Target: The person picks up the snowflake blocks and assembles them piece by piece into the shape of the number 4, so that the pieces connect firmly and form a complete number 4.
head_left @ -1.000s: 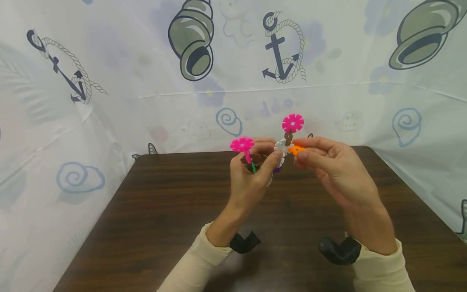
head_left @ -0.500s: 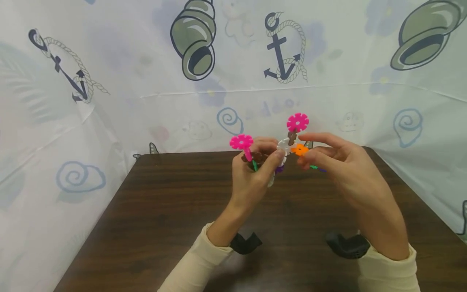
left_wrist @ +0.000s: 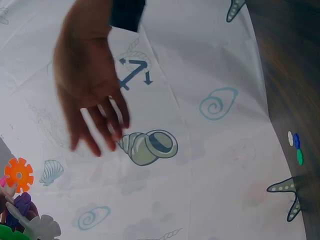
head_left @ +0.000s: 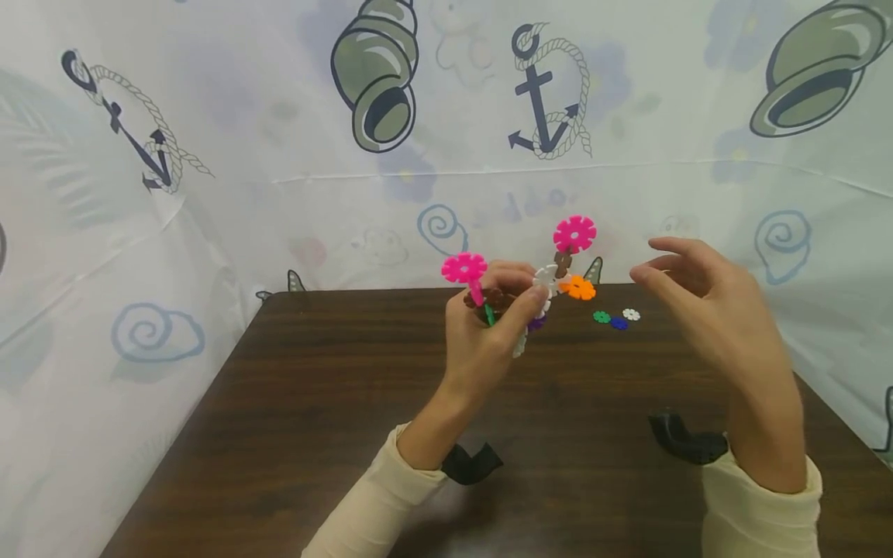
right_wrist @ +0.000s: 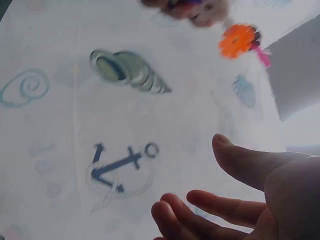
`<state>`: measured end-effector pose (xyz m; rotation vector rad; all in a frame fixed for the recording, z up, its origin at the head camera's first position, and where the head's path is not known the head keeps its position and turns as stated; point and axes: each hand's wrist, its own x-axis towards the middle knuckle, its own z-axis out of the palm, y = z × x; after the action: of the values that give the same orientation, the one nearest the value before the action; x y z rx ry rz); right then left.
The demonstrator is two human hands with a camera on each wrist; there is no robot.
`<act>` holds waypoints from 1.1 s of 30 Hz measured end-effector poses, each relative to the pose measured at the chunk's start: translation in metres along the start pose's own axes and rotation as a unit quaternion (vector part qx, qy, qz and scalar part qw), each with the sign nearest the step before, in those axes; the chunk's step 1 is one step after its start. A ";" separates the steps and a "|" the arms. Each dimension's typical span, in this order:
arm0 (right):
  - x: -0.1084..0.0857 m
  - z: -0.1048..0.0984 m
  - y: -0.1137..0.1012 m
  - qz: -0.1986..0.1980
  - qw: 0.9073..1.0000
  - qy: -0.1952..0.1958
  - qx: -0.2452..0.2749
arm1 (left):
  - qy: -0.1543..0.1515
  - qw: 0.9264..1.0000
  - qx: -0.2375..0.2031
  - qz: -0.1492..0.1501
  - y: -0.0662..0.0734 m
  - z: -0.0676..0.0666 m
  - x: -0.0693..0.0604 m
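My left hand (head_left: pixel 481 333) grips a build of notched plastic discs, its thumb pressed on a white disc (head_left: pixel 546 280). From the build stand two pink discs, one on the left (head_left: pixel 463 267) and one at the upper right (head_left: pixel 575 233) on a brown disc (head_left: pixel 563 263). An orange disc (head_left: pixel 579 287) juts from its right side, and purple and green pieces show lower down. Part of the build is hidden behind the fingers. Apart from it, to the right, my right hand (head_left: pixel 725 310) is raised with fingers loosely bent and nothing between them.
On the dark wooden table (head_left: pixel 349 403) lie loose discs near the back right: a green one (head_left: pixel 601 317), a blue one (head_left: pixel 618 323) and a white one (head_left: pixel 631 314). A sea-patterned cloth (head_left: pixel 279 116) hangs behind and along the sides.
My right hand has let go of the orange disc and moved away to the right. The orange disc stays on the build in my left hand. The loose discs have come into view.
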<state>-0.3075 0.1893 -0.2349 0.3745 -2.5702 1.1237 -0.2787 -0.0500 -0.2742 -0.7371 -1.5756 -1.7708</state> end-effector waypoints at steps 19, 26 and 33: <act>0.066 0.015 0.098 0.090 0.993 -0.038 -0.070 | -0.003 1.000 0.002 -0.006 -0.001 0.000 -0.001; 0.079 0.033 0.141 0.139 0.985 -0.071 -0.078 | -0.003 1.000 0.002 -0.005 -0.002 0.001 -0.001; 0.083 0.049 0.177 0.184 0.973 -0.114 -0.081 | -0.006 1.000 -0.002 -0.003 -0.003 0.002 -0.001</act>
<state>-0.4551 0.2602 -0.3524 -0.0170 -2.9983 1.0224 -0.2800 -0.0474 -0.2763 -0.7473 -1.5847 -1.7776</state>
